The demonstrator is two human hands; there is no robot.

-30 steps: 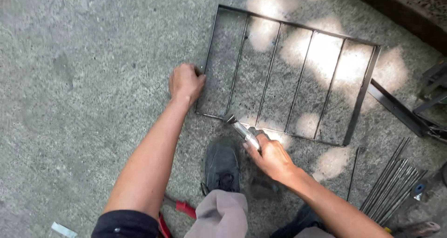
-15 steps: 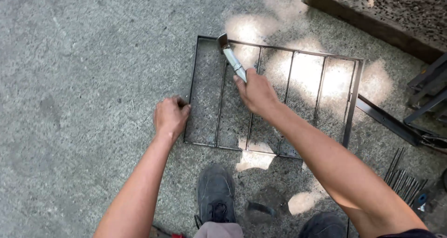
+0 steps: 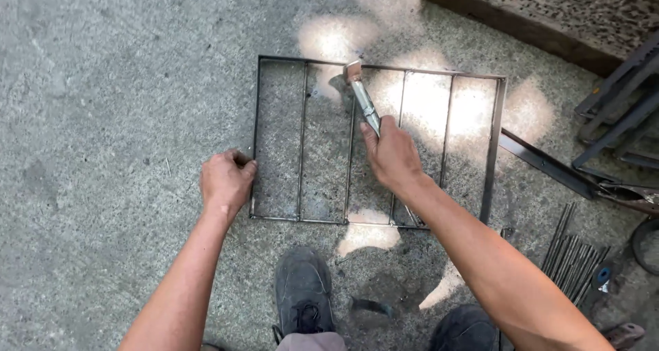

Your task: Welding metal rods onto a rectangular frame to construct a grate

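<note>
A rectangular metal frame (image 3: 494, 145) with several upright bars lies flat on the concrete. My left hand (image 3: 225, 183) grips its left edge near the lower corner. My right hand (image 3: 391, 155) is closed around the handle of a metal hammer (image 3: 360, 93), held over the middle of the frame. The hammer's head sits at the frame's far rail, beside one of the inner bars. My two dark shoes (image 3: 303, 299) stand just below the frame's near rail.
A bundle of thin metal rods (image 3: 573, 255) lies at the lower right. A dark angle bar (image 3: 546, 164) and other steel pieces (image 3: 618, 110) lie to the right of the frame. A raised slab edge (image 3: 522, 21) runs along the top right.
My right hand carried the hammer from the frame's near rail up to its far rail. My left hand moved from the upper left corner down the frame's left edge.
</note>
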